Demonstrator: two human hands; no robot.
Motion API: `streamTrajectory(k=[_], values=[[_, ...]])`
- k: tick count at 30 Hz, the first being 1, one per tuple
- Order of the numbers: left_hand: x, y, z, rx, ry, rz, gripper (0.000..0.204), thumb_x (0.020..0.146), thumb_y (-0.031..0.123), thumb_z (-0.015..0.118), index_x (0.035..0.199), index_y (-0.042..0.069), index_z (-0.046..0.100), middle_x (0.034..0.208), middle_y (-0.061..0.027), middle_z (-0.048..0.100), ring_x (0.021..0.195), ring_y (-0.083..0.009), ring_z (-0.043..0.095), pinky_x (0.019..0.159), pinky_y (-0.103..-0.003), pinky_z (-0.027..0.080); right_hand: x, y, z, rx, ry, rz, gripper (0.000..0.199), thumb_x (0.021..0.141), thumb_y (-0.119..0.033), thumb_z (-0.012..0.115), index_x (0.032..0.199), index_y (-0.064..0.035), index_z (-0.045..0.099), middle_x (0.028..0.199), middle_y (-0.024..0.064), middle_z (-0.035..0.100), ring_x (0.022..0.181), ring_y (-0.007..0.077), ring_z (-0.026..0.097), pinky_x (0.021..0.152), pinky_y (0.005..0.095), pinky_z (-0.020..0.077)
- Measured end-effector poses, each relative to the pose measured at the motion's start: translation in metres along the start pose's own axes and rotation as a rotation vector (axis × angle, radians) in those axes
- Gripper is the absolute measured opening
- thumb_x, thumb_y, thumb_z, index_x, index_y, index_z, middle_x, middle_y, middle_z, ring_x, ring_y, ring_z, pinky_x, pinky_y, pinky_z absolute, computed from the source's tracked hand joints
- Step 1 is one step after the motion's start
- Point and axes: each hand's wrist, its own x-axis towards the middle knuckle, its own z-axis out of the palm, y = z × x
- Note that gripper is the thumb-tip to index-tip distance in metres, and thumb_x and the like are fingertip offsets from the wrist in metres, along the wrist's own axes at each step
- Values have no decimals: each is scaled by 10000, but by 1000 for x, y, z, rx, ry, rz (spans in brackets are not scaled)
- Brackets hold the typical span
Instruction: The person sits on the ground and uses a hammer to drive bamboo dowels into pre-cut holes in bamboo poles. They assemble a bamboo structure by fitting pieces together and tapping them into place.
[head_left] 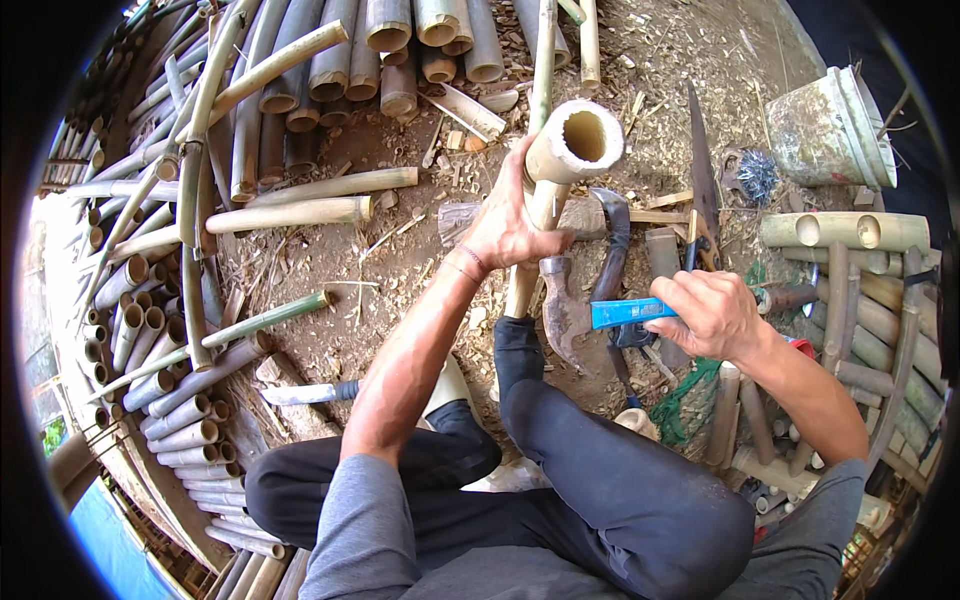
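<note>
Left hand (505, 225) wrapped tight round a pale bamboo pole (560, 160), grip fully closed on it just below the open hollow end. Pole stands near upright, tilted a bit toward me, lower end down by my foot on the dirt floor (330, 255).

Right hand (712, 315) closed round a blue flat tool (625, 313); its blue end sticks out left toward the pole, not touching it. I can't tell what kind of tool it is.

Between the hands, on the ground: a hammer (562, 305) head-up beside the pole, a curved dark blade (612, 245) just behind it. Handsaw (702, 170) lies farther right, near a dirty white bucket (830, 125). Knife (305, 393) left of my knee. Cut bamboo stacks (330, 60) ring the work area.
</note>
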Motion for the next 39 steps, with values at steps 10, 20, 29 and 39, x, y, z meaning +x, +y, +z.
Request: streamTrajectory(k=[10,20,29,39], values=[[-7,-8,8,47,52,6,1065,571,223,774,1476,2,259,1371,-251,448,1303,-403,440,1120,-443,347,10,10,7,-135,-50,-176,432,948,-486,587,847,-66,583,601,5,448,463,145,486,397,325,422],[-4,0,5,71,86,40,965,594,263,751,1418,-9,329,1322,-252,473,1255,-398,475,1092,-446,363,12,21,10,-401,11,-214,376,944,-450,589,799,-103,570,564,-28,397,439,97,437,385,293,384],[-4,-1,6,115,99,73,1025,585,287,748,1455,-21,302,1369,-273,452,1296,-422,461,1103,-465,355,8,26,15,-299,-2,-206,378,929,-443,617,789,-94,577,562,-23,379,439,112,442,400,314,405],[0,-10,3,110,111,92,1082,640,436,780,1479,-25,277,1403,-267,433,1323,-413,441,1124,-451,343,27,27,8,-167,112,-47,370,894,-408,678,833,-56,581,580,33,426,451,181,486,410,324,411]])
